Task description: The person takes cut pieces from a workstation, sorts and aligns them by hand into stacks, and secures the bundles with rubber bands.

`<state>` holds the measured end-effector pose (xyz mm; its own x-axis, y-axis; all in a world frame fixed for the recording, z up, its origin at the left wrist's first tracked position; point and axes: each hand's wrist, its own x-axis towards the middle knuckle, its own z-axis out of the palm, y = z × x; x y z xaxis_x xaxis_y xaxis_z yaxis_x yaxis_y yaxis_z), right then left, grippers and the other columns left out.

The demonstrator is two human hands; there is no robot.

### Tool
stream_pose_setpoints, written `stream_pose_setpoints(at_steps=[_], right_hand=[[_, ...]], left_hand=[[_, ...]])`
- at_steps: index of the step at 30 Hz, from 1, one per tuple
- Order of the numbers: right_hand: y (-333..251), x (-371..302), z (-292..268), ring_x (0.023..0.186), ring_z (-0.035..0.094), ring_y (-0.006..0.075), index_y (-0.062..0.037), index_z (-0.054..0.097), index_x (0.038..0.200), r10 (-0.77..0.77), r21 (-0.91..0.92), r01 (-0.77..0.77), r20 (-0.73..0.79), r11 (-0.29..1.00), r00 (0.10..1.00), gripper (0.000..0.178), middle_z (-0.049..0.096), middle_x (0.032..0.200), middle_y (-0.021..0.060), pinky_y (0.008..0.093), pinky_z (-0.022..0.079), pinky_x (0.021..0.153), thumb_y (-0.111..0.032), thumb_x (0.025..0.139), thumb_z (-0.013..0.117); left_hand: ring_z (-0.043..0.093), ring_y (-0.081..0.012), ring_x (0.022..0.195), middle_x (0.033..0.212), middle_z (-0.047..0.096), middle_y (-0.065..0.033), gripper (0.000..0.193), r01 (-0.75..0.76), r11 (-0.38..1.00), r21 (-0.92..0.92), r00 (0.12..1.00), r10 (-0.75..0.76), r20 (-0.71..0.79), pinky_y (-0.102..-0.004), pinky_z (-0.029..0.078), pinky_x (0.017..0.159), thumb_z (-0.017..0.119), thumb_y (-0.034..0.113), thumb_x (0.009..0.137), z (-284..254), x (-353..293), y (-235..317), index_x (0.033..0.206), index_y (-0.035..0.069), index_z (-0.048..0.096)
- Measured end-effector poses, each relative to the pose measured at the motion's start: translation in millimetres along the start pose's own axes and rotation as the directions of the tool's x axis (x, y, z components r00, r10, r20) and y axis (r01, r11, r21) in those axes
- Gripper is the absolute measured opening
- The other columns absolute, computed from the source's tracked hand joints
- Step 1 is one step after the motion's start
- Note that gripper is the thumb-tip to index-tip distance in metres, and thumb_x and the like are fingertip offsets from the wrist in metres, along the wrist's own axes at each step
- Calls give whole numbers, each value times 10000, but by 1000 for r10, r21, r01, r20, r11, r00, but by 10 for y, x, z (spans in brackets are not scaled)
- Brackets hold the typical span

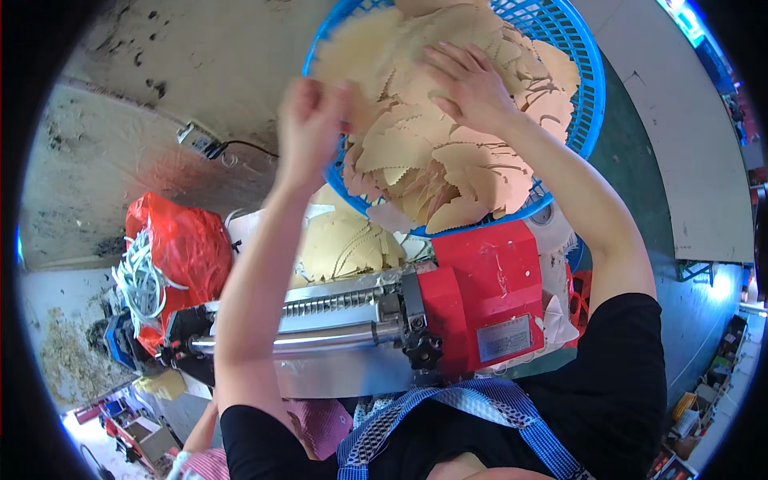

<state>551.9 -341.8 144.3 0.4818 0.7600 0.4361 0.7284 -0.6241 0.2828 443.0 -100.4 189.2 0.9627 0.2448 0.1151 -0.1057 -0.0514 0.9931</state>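
My left hand (314, 116), smeared by motion, is closed at the near left rim of a blue plastic basket (594, 88). Its fingers grip a thin tan cut piece (356, 60), also blurred, which reaches over the basket. My right hand (472, 84) lies with fingers stretched out on the heap of tan cut pieces (456, 160) filling the basket. Many of these flat pieces have scalloped or zigzag edges and overlap loosely. Whether my right fingertips hold down one piece cannot be told.
Below the basket stands a machine with a red housing (488, 280) and a metal roller (320, 340). More tan pieces (348, 244) are piled behind the roller. At left are a red plastic bag (188, 248), white strips (144, 280) and a power socket (196, 138). Another person's arm (202, 428) shows lower left.
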Motion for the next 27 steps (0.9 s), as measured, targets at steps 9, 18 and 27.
stream_pose_setpoints(at_steps=[9,18,27], right_hand=[[-73,-147,-316,1219,443,239,-146,524,1249,122,79,-114,-106,990,987,444,475,1315,124,391,373,1018,-319,847,598],[-217,-1842,-1706,539,512,124,-53,545,709,789,445,-755,155,481,594,323,514,585,20,296,378,482,-277,938,506],[-1224,-4166,-1579,1041,579,283,6,494,1206,682,162,-912,617,377,391,746,578,1150,170,388,465,872,-438,671,766]], left_hand=[[581,-159,912,986,598,-75,331,307,940,148,929,-330,168,-320,516,793,648,150,833,-50,-132,-569,1106,-1,538],[605,-190,1013,1102,620,-155,384,33,987,156,978,-64,197,-296,475,899,557,187,918,-707,-1436,627,1211,-59,523],[604,-193,921,1005,610,-147,253,-82,996,45,988,75,137,-318,482,852,526,106,922,-736,-2830,550,1116,-54,553]])
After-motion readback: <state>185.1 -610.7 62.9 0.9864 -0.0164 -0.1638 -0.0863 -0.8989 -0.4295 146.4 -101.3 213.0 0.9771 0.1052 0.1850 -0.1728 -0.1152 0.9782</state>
